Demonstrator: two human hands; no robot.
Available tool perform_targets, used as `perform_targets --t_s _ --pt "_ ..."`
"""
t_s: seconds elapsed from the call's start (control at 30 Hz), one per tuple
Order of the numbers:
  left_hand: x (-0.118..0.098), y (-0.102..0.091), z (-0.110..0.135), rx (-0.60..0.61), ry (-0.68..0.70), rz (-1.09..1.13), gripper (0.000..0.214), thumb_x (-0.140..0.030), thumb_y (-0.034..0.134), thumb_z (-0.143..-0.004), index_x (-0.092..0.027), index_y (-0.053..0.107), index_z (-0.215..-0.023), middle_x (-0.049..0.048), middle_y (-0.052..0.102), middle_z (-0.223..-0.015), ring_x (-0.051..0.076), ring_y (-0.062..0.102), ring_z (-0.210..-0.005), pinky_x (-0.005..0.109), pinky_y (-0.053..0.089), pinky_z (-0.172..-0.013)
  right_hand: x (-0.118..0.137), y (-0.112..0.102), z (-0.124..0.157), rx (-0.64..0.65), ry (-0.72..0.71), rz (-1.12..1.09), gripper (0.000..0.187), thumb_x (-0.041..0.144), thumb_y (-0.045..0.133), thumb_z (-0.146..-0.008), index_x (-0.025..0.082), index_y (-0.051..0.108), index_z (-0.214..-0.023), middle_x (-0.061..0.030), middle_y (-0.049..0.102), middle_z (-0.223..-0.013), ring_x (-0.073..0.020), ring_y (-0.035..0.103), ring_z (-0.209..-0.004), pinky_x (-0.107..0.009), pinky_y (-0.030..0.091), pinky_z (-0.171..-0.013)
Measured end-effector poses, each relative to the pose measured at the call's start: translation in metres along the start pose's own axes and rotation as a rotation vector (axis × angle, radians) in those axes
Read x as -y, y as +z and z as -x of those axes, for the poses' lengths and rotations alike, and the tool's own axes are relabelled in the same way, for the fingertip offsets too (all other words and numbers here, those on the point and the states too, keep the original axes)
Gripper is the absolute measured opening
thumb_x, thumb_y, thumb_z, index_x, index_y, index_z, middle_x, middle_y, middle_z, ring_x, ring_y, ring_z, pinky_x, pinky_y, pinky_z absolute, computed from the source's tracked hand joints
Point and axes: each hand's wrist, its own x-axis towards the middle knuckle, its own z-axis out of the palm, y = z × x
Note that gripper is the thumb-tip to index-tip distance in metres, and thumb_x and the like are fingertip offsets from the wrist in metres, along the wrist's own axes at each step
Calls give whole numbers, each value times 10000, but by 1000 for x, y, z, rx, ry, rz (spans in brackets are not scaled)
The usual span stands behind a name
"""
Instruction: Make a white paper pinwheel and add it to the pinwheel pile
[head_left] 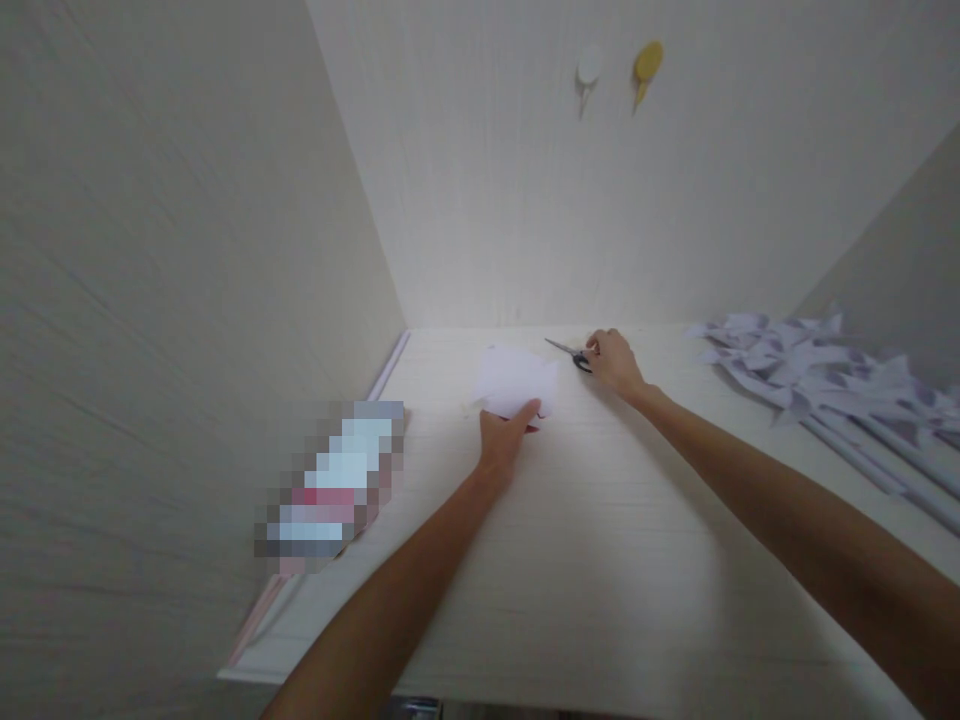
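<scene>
My left hand (508,437) is closed on the near edge of a white sheet of paper (516,378), thumb on top. A bit of dark red shows under the paper by the thumb. To the right, my right hand (613,360) is at the dark handles of a pair of scissors (576,355), its fingers curled by the handle loops. The scissors' blades point left toward the paper and lie close to the table top. Whether the fingers grip the handles or only touch them is not clear.
White paper pinwheels (817,365) on rolled paper sticks (885,460) lie piled at the right. A blurred-out device (337,485) leans by the left wall. Two hooks, one white (589,68) and one yellow (648,62), are on the back wall. The pale table (600,590) ends at the front.
</scene>
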Motion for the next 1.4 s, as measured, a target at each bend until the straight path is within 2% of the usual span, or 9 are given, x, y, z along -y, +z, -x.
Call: perform_targets --t_s 0.1,0.2,0.27,0.47,0.9,1.03,1.17,1.3,1.4 --pt "1 0 -1 -29 9 -13 211 -274 687 -523 -123 599 -640 44 632 -657 112 565 -547 205 466 -453 17 -2 32 31 -23 -215 407 397 248 -856 125 548 -810 -90 583 -787 -133 529 -637 -245 396 -560" --pt "-1 1 1 -24 12 -18 222 -276 685 -525 -120 608 -663 48 637 -665 110 559 -540 209 458 -447 33 -1 73 257 113 -872 488 577 317 -767 142 518 -677 -36 547 -656 -79 434 -453 -225 331 -441" --pt "-2 1 3 25 18 -21 236 -282 683 -528 -120 619 -688 52 647 -692 115 566 -554 216 458 -455 40 -1 96 354 151 -1026 496 615 383 -715 145 514 -626 -10 505 -570 -72 409 -433 -214 300 -425" --pt "-6 3 11 192 32 -73 191 -271 675 -538 -130 635 -660 27 637 -617 113 558 -525 211 440 -449 40 3 119 282 44 -910 442 573 433 -714 158 528 -599 41 408 -439 -73 335 -404 -215 233 -403" --pt "-2 1 11 151 14 -72 246 -259 696 -520 -117 613 -704 20 618 -650 87 525 -499 179 416 -404 35 -1 119 335 -45 -963 289 395 608 -629 168 446 -554 72 387 -449 -52 324 -430 -203 223 -422" --pt "2 -2 8 194 21 -91 262 -283 692 -527 -113 612 -710 20 618 -646 92 522 -510 186 399 -412 32 -1 117 385 51 -1229 274 410 589 -655 169 472 -598 58 443 -478 -56 378 -431 -197 250 -412" --pt "4 -4 7 317 -22 -232 275 -245 699 -504 -102 620 -726 23 629 -643 100 519 -512 200 388 -431 27 0 111 192 247 -1532 252 392 629 -615 169 511 -625 55 461 -528 -43 380 -434 -173 213 -366" --pt "3 -5 9 455 -17 -299 313 -208 687 -514 -123 637 -811 33 661 -746 127 564 -607 219 422 -506 18 -3 106 87 316 -1583 209 317 689 -550 156 562 -593 62 439 -486 -27 339 -410 -165 167 -338" --pt "1 -5 9 459 -12 -295 312 -209 682 -524 -122 641 -820 49 670 -797 146 581 -656 244 447 -571 11 -5 103 103 316 -1562 181 265 716 -515 152 586 -571 60 467 -472 -18 332 -398 -164 178 -338"
